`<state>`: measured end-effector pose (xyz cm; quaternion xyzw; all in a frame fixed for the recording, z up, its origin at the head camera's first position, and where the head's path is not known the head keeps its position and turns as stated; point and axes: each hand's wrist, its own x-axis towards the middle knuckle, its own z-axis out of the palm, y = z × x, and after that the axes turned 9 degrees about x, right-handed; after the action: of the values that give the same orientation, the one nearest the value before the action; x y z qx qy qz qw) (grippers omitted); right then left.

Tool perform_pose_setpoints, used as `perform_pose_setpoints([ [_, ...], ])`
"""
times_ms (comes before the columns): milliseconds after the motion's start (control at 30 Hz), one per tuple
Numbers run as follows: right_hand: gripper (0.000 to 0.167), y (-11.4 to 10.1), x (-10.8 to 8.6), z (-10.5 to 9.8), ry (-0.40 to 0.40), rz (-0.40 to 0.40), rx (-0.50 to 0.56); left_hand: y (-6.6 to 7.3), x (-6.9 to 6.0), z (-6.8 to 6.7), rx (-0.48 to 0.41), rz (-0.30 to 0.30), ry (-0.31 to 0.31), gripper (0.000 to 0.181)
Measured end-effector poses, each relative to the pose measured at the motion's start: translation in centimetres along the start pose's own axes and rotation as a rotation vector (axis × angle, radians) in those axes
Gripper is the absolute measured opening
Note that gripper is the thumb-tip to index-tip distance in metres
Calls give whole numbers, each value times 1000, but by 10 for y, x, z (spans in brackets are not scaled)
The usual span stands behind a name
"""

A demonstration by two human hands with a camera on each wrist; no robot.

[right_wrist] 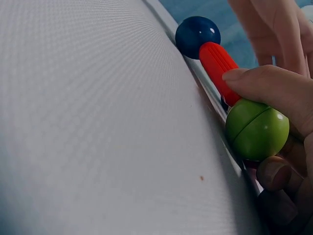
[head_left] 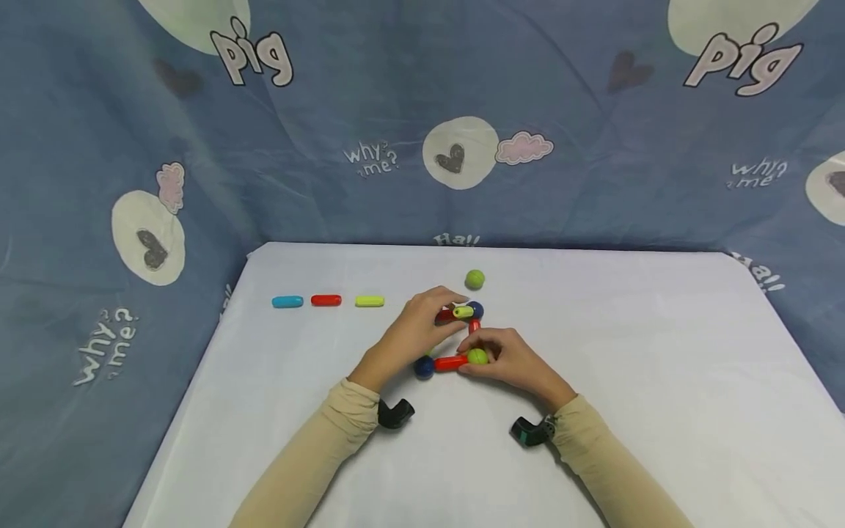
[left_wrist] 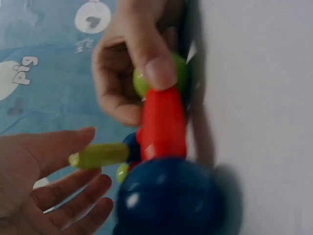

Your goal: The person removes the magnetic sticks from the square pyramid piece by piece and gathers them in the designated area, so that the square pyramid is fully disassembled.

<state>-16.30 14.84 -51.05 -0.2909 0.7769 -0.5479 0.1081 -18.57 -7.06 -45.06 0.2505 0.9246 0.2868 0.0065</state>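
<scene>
A frame of coloured rods and balls lies on the white table. My right hand (head_left: pixel 518 359) grips its green ball (right_wrist: pixel 257 129), the thumb lying along the joint with a red rod (left_wrist: pixel 164 125). That rod's other end meets a dark blue ball (left_wrist: pixel 168 198). My left hand (head_left: pixel 416 330) is around a yellow-green rod (left_wrist: pixel 103 155) that sticks up from the far blue ball (head_left: pixel 475 309). Its thumb and fingers are spread to either side of the rod; a gap shows at the thumb. Further red rods (head_left: pixel 474 326) join the frame, partly hidden by the hands.
To the left on the white table (head_left: pixel 634 352) lie loose blue (head_left: pixel 287 301), red (head_left: pixel 326 300) and yellow-green (head_left: pixel 370 301) rods in a row. A loose green ball (head_left: pixel 474 279) sits beyond the frame. Patterned blue cloth (head_left: pixel 396 205) hangs behind the table.
</scene>
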Motion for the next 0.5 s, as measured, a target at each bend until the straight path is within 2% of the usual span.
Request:
perform_pose_setpoints([
  [267, 26, 1, 2, 3, 6, -9, 0, -1, 4, 11, -11, -17, 28, 27],
  [500, 25, 3, -2, -3, 7, -18, 37, -4, 5, 13, -75, -9, 16, 27],
])
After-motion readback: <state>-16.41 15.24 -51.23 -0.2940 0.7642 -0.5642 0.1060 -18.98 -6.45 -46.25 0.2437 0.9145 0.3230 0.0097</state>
